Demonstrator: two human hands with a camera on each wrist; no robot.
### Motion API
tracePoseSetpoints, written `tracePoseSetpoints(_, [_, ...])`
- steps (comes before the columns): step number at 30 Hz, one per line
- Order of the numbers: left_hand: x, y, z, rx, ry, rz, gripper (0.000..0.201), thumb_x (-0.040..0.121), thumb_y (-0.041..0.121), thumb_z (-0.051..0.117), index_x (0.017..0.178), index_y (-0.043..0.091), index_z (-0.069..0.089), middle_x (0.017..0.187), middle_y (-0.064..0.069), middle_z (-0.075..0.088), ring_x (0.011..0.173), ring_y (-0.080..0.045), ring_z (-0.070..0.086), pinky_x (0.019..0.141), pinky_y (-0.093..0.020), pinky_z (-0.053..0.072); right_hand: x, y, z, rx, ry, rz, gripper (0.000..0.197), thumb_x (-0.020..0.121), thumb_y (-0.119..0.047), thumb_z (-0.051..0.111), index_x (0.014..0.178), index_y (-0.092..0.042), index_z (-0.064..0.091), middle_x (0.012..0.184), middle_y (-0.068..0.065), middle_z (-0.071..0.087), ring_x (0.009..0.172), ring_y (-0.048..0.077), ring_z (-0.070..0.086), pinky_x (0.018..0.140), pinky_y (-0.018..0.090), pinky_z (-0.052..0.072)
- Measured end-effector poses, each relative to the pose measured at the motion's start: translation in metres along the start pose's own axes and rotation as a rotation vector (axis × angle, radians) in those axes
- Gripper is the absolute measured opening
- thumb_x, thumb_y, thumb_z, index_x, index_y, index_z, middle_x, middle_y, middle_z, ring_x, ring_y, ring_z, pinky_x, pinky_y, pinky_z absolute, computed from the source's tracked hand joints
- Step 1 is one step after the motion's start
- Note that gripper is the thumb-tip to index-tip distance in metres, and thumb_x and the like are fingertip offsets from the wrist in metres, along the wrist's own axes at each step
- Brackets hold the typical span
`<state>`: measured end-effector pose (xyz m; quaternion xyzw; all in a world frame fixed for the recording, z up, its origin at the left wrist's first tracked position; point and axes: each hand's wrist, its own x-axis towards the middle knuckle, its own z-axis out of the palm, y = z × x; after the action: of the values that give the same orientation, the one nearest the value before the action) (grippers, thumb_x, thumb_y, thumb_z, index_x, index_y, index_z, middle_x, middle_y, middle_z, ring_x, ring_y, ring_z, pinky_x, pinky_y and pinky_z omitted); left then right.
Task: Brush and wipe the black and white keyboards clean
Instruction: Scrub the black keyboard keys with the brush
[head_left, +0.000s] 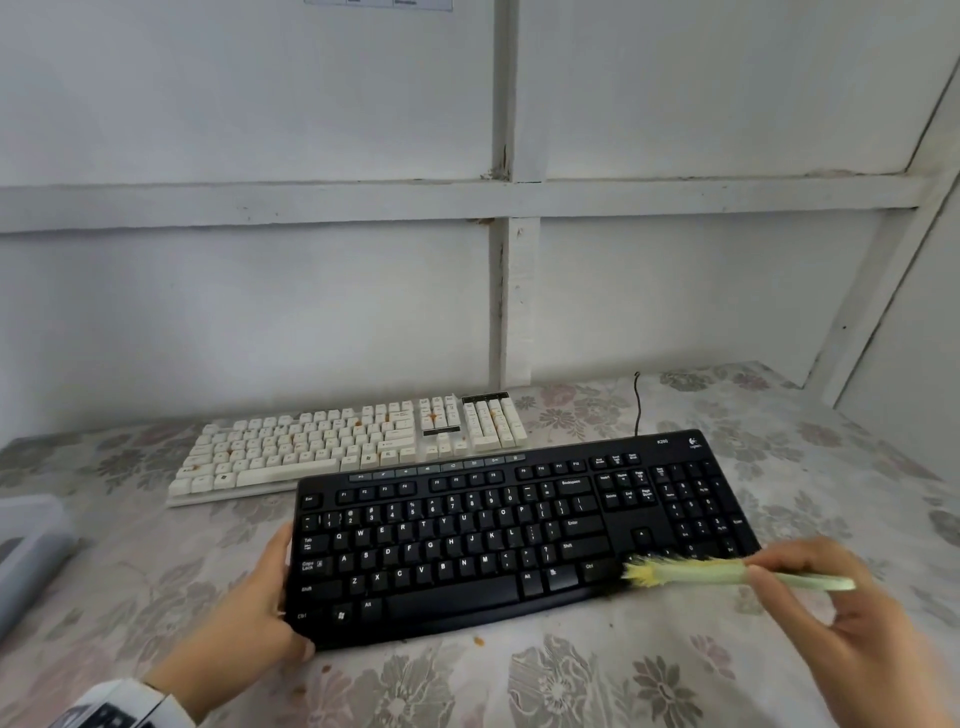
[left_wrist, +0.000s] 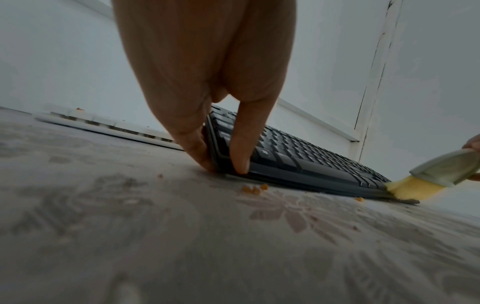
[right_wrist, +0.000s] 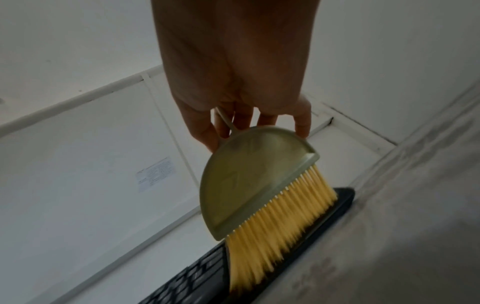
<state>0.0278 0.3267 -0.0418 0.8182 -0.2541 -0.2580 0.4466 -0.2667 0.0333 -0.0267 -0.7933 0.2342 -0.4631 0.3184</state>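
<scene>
The left hand (head_left: 249, 608) grips the left end of the black keyboard (head_left: 498, 540), thumb on the near-left corner and fingers along the short edge. This keyboard lies with its long axis left to right, turned a little so its right end sits farther back; its key legends face the person. Behind it, the white keyboard (head_left: 343, 447) lies nearly parallel, close to the wall, its near edge partly covered by the black one's back-left corner; orange specks dot its keys. The right hand (head_left: 841, 608) holds the handle of a pale green brush (head_left: 727, 571), which points left, its yellow bristles on the keyboard's near-right keys. The floral tablecloth (head_left: 571, 686) has open room in front of and to the right of the black keyboard; a grey plastic box (head_left: 26, 551) sits at the left edge.

From the left wrist, the thumb (left_wrist: 241, 148) presses on the keyboard's top rim and a finger (left_wrist: 192, 142) on its end edge. Orange crumbs (left_wrist: 253, 188) lie on the cloth just beside the front edge. The brush bristles (left_wrist: 413, 189) meet the far front corner.

From the right wrist, the fingers (right_wrist: 205, 131) curl round the thin brush handle above the half-round head (right_wrist: 249, 176); the bristles (right_wrist: 275, 232) splay across the keyboard's front strip (right_wrist: 335, 209), beside bare cloth.
</scene>
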Motion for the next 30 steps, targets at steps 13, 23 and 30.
tracePoseSetpoints(13, [-0.003,0.003,-0.001,0.082,-0.012,-0.006,0.096,0.055,0.009,0.063,0.116,0.065,0.015,0.105,0.008,0.064,0.099,-0.019,0.062,0.088,-0.038,0.049,0.011,0.028,-0.027,0.010,0.011,0.119,0.025,0.075,-0.051,0.071,0.083,-0.029,0.067,0.082,-0.005,0.064,0.074,0.008,0.059,0.062,0.018,0.045])
tracePoseSetpoints(23, [-0.001,0.004,0.000,0.083,-0.021,-0.014,0.099,0.069,-0.007,0.065,0.127,0.052,0.011,0.106,0.014,0.060,0.096,-0.014,0.061,0.086,-0.034,0.047,0.010,0.041,-0.031,-0.064,0.036,0.066,0.015,0.076,-0.021,0.070,0.079,-0.035,0.066,0.082,-0.008,0.064,0.077,0.012,0.059,0.069,0.025,0.043])
tracePoseSetpoints(30, [-0.001,0.004,0.000,0.002,-0.023,-0.025,0.104,0.053,0.004,0.068,0.129,0.051,0.014,0.110,0.010,0.061,0.102,-0.016,0.061,0.097,-0.042,0.045,0.007,0.053,-0.039,-0.040,0.059,0.061,0.010,0.074,-0.029,0.068,0.082,-0.034,0.065,0.095,-0.004,0.065,0.099,0.017,0.060,0.083,0.036,0.044])
